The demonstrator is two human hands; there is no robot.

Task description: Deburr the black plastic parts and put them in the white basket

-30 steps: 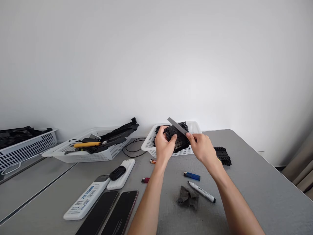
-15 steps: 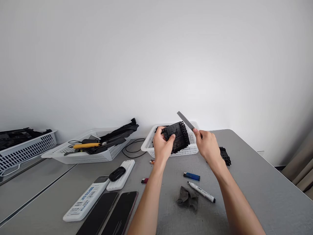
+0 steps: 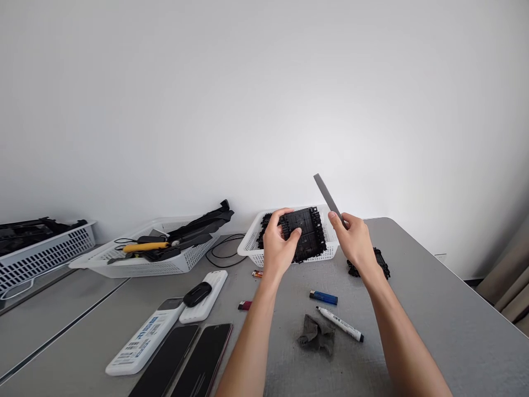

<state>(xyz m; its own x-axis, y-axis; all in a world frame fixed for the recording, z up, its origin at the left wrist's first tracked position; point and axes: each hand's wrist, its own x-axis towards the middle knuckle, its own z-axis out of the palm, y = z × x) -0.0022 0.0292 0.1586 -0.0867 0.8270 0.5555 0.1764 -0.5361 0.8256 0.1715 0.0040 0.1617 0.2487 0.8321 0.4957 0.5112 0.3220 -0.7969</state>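
My left hand [image 3: 281, 241] is closed around a flat black plastic part [image 3: 306, 231] with toothed edges, its thumb lying across the face. The part is held up in front of a white basket [image 3: 256, 255] that has more black pieces in it. In my right hand [image 3: 354, 240] is a flat grey file [image 3: 326, 193], its blade pointing up and to the left, apart from the plastic part. Its handle end is hidden in the fingers. Behind my right wrist, another black plastic part [image 3: 381, 264] lies on the table.
A blue lighter [image 3: 323, 298], a white marker [image 3: 341, 324] and a crumpled dark cloth [image 3: 316, 334] lie between my forearms. To the left are two phones [image 3: 202, 361], white power banks [image 3: 144, 342] and a basket of tools [image 3: 149, 267]. A wall [image 3: 264, 110] rises behind.
My right hand has drawn the file slightly right and tipped its blade more upright, away from the plastic part. My left hand has shifted the part a little right and turned it slightly.
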